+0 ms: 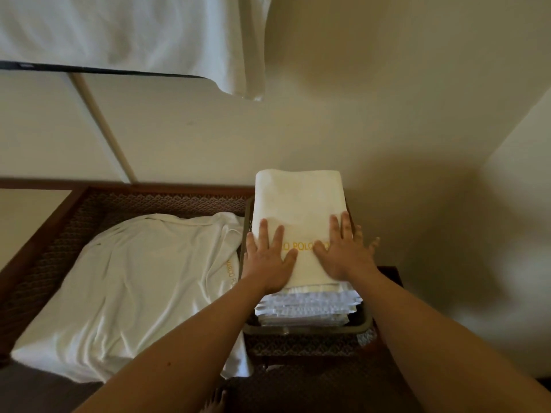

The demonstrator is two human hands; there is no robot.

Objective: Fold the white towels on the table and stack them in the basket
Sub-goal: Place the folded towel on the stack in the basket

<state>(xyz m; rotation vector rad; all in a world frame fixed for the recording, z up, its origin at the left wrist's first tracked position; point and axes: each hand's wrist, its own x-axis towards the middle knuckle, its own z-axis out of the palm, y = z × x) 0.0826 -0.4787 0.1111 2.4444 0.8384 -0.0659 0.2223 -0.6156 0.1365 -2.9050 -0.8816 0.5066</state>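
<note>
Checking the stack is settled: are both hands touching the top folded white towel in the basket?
Touching. The head view shows the left hand and right hand lying flat, fingers straight, on the top folded white towel.

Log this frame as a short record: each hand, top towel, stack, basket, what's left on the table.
left hand: flat, fingers spread, pressing on the top towel
right hand: flat, fingers spread, pressing on the same towel
top towel: folded, white, gold lettering partly covered by the hands
stack: folded towels beneath it, rising above the rim
basket: dark, on the table's right side
unfolded towel: spread out, rumpled, left of the basket
table: patterned top, wooden edge
</note>
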